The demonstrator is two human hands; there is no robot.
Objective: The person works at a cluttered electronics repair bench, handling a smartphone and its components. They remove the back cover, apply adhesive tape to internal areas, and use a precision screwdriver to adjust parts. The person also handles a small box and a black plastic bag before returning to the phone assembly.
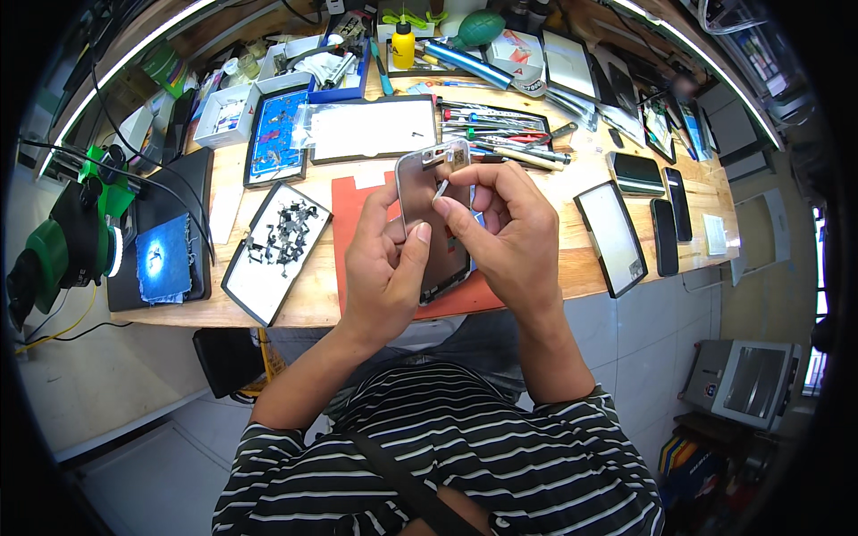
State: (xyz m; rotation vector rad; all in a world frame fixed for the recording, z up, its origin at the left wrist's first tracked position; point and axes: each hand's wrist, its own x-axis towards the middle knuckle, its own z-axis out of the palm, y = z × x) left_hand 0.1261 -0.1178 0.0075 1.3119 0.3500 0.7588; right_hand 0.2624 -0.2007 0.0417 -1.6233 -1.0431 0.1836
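My left hand (391, 268) grips a silvery phone housing (422, 205) by its side, held upright and tilted over an orange-red mat (353, 210). At the housing's right, my right hand (496, 232) pinches a small pale strip (441, 188) between thumb and index finger, just in front of the housing's upper part. My right hand hides some of the housing's lower right side, with bits of blue and green showing behind it.
Around are trays of small black parts (284, 237) and screwdrivers (496, 129), a blue parts mat (275, 134), an empty tray (610, 234), several phones (636, 174), a yellow bottle (403, 45) and a green microscope (63, 237) with its ring light.
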